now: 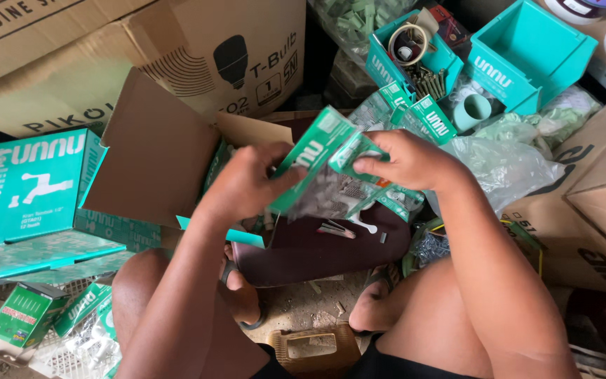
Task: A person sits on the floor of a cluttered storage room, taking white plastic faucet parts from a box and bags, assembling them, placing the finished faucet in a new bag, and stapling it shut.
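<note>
While tilted, packet [317, 151] between both hands.

My left hand [243, 184] is smeared by motion, so I cannot make out its fingertips or how firmly they pinch the green-topped clear plastic packets [324, 158]. What lies inside those packets is too blurred to name. My right hand [408, 161] covers the upper edge of one packet. The large brown cardboard carton [142, 49] at the upper left runs off the top edge. The teal plastic bin [527, 52] at the upper right hides its own floor. The small green box [26, 316] at lower left is partly cut by the frame. My knees and the frame's lower edge hide most of the yellow-brown plastic stool [313, 347].
</note>
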